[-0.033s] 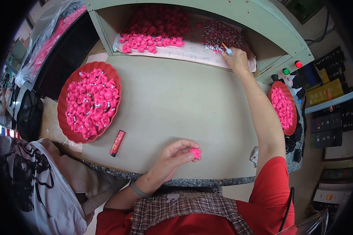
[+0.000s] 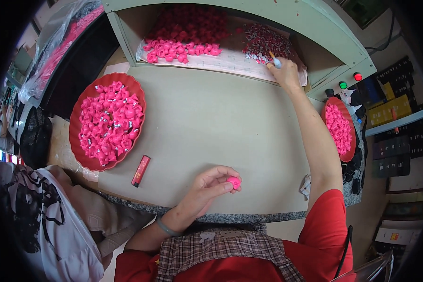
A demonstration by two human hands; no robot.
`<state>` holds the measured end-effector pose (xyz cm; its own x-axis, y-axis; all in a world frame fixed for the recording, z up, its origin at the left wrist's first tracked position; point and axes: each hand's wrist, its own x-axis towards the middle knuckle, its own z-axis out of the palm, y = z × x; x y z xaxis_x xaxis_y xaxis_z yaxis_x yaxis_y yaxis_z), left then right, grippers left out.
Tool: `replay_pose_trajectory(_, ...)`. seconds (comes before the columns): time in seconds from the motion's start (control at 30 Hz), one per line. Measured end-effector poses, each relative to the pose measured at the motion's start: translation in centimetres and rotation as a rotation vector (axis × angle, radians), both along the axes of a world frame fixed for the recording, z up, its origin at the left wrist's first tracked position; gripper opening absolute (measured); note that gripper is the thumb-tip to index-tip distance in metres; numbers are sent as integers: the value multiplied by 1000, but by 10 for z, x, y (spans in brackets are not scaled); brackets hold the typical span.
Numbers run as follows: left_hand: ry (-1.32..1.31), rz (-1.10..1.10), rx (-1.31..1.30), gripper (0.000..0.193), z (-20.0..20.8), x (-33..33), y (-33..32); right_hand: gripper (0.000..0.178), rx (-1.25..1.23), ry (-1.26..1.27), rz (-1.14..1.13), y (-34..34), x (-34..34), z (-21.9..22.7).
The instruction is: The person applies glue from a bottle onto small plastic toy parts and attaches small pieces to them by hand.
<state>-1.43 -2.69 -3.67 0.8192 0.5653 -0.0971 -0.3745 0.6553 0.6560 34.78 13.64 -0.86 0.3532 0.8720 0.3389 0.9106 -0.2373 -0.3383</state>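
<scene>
My left hand (image 2: 207, 185) is closed, pinching a small pink molded plastic piece (image 2: 233, 183) between thumb and fingers above the near part of the work surface. My right arm reaches far forward. At its end my right hand (image 2: 285, 73) is closed around a slim pale-blue tool with an orange end (image 2: 274, 59); its kind is unclear. That hand is at the front of a pile of tiny white, dark and pink parts (image 2: 268, 42). Its fingertips are close to the loose parts there, and whether they touch one is too small to tell.
Pink pieces (image 2: 181, 49) lie on a lined shelf inside the pale green cabinet (image 2: 315, 14). A red scalloped tray (image 2: 75, 136) of pink pieces stands left, another red tray (image 2: 331, 99) right. A red lighter-like stick (image 2: 141, 171) lies near the left tray. Someone's clothed leg (image 2: 75, 225) is at left.
The tool in my right hand has shifted slightly to the right and tilted a little, with the hand moving a touch. My left hand and its pink piece are practically still.
</scene>
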Motion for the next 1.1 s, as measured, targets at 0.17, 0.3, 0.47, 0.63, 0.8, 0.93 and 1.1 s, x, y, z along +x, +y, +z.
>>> replay_pose_trajectory(0.17, -12, 16, 27, 23, -4, 0, -2, 13, 32, 896, 166, -61, -38, 17)
replay_pose_trajectory(0.3, -15, 31, 11, 23, -4, 0, -4, 19, 31, 1131, 279, -113, -68, 22)
replay_pose_trajectory(0.47, -27, 46, -12, 24, -3, 1, -3, 18, 17, 1244, 345, -171, -109, 30)
replay_pose_trajectory(0.63, -20, 99, -23, 28, -2, 2, -4, 17, 18, 1189, 402, -211, -136, 26)
replay_pose_trajectory(0.8, -11, 79, 38, 28, -4, 1, -10, 13, 63, 1296, 430, -232, -148, 10)
replay_pose_trajectory(0.93, 1, 86, 54, 26, -5, 5, -18, 9, 82, 1294, 390, -242, -155, 8)
replay_pose_trajectory(1.1, 58, 102, 126, 24, -5, 6, -20, 7, 22, 1272, 378, -251, -166, 10)
